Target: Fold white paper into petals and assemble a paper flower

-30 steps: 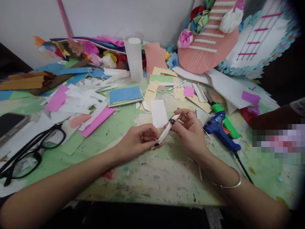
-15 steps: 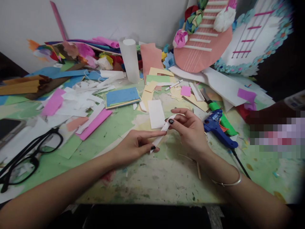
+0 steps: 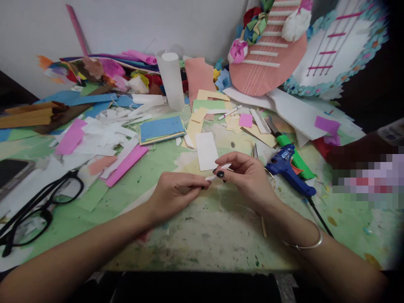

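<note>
Between my two hands runs a narrow white paper strip (image 3: 214, 175), held just above the table. My left hand (image 3: 178, 193) pinches its near left end between thumb and fingers. My right hand (image 3: 244, 172) grips the other end with thumb and index finger, the fingers curled and hiding part of the strip. Just beyond the fingertips lies a white paper rectangle (image 3: 206, 150), flat on the table. To the right of my right hand rests a blue glue gun (image 3: 288, 168), and the blades of scissors (image 3: 255, 150) show partly behind that hand.
Stained green table (image 3: 189, 244). Black glasses (image 3: 47, 206) and a phone (image 3: 12, 174) lie left, beside white paper scraps (image 3: 94, 134). A stack of coloured cards (image 3: 162, 129), a white paper roll (image 3: 172, 82) and a pink paper guitar (image 3: 268, 63) stand farther back. A green-handled knife (image 3: 296, 158) lies right.
The strip has turned flatter and shows less of its face. My left index finger, stretched along it before, is now drawn back into a pinch at its end.
</note>
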### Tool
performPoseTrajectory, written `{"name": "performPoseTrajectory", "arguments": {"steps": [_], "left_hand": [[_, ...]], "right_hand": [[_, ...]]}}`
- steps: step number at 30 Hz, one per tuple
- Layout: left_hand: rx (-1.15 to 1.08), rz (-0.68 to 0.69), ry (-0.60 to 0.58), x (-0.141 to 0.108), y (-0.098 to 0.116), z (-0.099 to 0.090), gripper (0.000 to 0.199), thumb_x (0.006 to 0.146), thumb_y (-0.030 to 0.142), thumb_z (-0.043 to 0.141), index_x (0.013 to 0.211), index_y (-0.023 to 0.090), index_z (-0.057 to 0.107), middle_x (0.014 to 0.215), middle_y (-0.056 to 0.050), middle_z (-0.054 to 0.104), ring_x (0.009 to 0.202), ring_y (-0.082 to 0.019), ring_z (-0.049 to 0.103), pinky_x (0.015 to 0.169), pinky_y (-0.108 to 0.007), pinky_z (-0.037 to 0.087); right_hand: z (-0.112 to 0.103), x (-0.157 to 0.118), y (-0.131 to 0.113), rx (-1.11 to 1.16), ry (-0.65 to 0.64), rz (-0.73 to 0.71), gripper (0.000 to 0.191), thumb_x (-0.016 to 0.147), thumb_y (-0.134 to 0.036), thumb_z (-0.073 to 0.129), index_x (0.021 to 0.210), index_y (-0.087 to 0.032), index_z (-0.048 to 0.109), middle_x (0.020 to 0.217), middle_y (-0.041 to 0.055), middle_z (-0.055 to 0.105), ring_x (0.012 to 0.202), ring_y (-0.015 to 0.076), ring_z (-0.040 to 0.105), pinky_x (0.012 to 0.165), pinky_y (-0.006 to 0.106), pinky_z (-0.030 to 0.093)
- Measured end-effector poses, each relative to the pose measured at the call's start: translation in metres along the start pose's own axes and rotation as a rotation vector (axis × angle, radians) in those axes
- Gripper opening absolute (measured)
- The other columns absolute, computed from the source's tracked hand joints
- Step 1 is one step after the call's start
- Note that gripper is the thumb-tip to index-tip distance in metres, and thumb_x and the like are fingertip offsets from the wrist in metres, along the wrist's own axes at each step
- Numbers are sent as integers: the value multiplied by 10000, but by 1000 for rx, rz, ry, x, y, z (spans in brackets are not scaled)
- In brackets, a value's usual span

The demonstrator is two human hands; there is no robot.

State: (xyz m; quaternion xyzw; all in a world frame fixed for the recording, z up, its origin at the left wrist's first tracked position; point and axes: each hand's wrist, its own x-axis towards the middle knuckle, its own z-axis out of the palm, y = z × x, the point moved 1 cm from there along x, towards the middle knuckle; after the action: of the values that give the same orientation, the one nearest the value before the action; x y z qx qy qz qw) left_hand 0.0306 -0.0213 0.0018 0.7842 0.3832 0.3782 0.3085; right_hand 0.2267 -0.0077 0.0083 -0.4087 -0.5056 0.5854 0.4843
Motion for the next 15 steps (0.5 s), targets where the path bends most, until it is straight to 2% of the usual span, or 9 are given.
{"name": "performPoseTrajectory", "arguments": {"steps": [3, 7, 12, 15], "left_hand": [[39, 12, 20, 0, 2, -1, 183, 795, 99, 613, 883, 171, 757, 855, -24, 771, 772, -126, 731, 742, -186, 576], [6, -34, 25, 4, 5, -4, 164, 791, 110, 630, 853, 182, 763, 831, -15, 771, 751, -122, 729, 717, -172, 573], [-179, -189, -24, 6, 3, -3, 180, 794, 100, 632, 885, 182, 763, 822, -11, 771, 725, -103, 726, 668, -133, 567], [-268, -264, -28, 5, 2, -1, 190, 789, 102, 636, 915, 175, 758, 841, -19, 771, 727, -102, 727, 660, -127, 571]], "right_hand": [[-1, 0, 1, 2, 34, 20, 165, 676, -265, 795, 789, -186, 705, 697, 12, 708, 617, 124, 637, 582, 259, 498], [-4, 0, 3, 70, 60, -43, 104, 712, -225, 765, 802, -201, 719, 752, 20, 740, 710, 150, 685, 687, 298, 535], [-6, 1, 5, 120, 83, -71, 89, 762, -212, 724, 851, -210, 722, 781, 18, 747, 709, 120, 669, 707, 269, 514], [-3, 1, 4, 127, 52, 0, 201, 759, -280, 733, 943, -206, 696, 792, 27, 744, 685, 116, 650, 680, 265, 504]]}}
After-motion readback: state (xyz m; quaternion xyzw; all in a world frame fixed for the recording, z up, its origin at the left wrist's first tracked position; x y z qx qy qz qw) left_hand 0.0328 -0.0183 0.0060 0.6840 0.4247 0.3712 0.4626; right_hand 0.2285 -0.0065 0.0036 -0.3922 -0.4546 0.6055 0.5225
